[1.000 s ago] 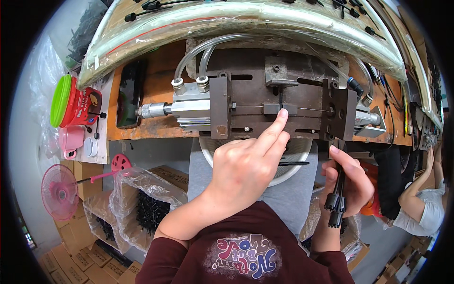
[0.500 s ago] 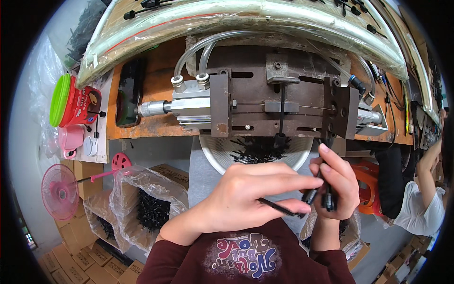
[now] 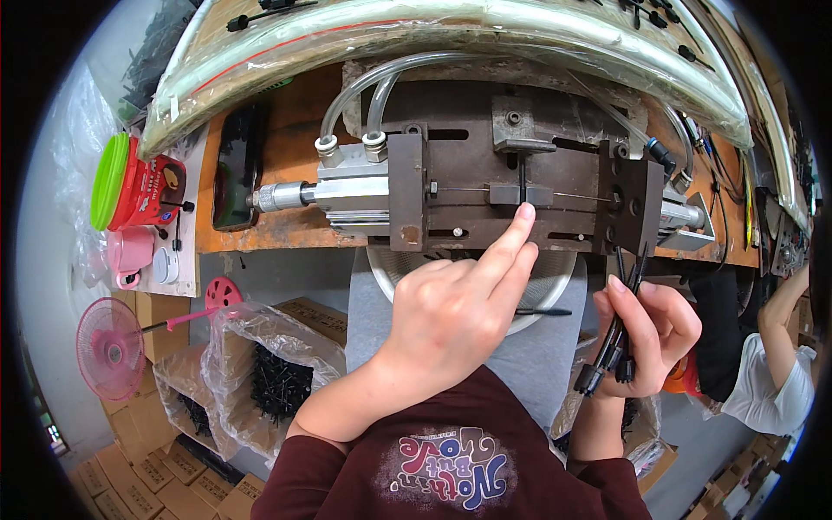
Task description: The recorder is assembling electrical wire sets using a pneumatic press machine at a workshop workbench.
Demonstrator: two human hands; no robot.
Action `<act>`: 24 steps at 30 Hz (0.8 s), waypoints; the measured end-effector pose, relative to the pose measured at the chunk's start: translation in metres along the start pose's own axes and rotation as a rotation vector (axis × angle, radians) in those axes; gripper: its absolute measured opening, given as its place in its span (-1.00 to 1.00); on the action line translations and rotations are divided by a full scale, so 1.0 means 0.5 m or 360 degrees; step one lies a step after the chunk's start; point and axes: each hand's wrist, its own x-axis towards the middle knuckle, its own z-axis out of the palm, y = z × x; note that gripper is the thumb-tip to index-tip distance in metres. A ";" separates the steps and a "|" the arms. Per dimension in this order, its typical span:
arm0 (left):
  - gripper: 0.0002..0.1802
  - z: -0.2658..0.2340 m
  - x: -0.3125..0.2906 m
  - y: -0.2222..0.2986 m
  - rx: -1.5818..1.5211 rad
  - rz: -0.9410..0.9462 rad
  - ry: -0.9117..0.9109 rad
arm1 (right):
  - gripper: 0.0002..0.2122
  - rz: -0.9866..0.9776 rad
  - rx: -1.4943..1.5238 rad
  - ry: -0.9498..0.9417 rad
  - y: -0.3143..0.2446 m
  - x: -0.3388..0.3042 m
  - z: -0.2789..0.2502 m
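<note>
Metal jig (image 3: 468, 156), one. Below its right end: right hand (image 3: 656, 347), grip holding at least two slim black rods (image 3: 610, 343). Below centre: left hand (image 3: 458, 305), grip indiscernible.

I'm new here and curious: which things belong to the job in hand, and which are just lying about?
Apparently in use:
black rods in the right grip
single rod on the brown metal fixture
white basket below

Apparently just about:
pink fan
red tub with green lid
pink container
</note>
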 end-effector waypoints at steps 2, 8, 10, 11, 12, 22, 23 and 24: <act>-0.73 0.004 0.003 -0.003 -0.0009 0.0002 0.0008 | -0.68 0.0043 -0.0003 -0.0020 -0.001 -0.002 -0.003; -0.73 -0.002 0.010 -0.003 -0.0077 -0.0037 -0.0035 | -0.70 0.0005 -0.0063 0.0029 0.007 0.000 -0.007; -0.70 -0.004 0.008 -0.002 -0.0105 -0.0082 -0.0044 | -0.72 -0.0038 -0.0021 0.0054 0.010 -0.003 -0.003; -0.67 -0.008 0.008 -0.001 -0.0305 -0.0118 -0.0034 | -0.72 -0.0068 0.0018 0.0058 0.011 -0.004 0.001; -0.64 -0.014 0.011 0.002 -0.0515 -0.0147 -0.0026 | -0.73 -0.0098 0.0046 0.0063 0.012 -0.004 0.002; -0.65 -0.072 -0.016 0.032 -0.1331 -0.0294 -0.0169 | -0.69 -0.0101 0.0155 -0.0032 -0.001 0.009 0.026; -0.65 -0.070 -0.014 0.030 -0.1145 -0.0260 -0.0112 | -0.68 -0.0148 0.0050 -0.0043 0.005 0.011 0.021; -0.65 -0.065 -0.011 0.028 -0.0958 -0.0227 -0.0050 | -0.69 -0.0101 0.0056 -0.0031 0.009 0.010 0.019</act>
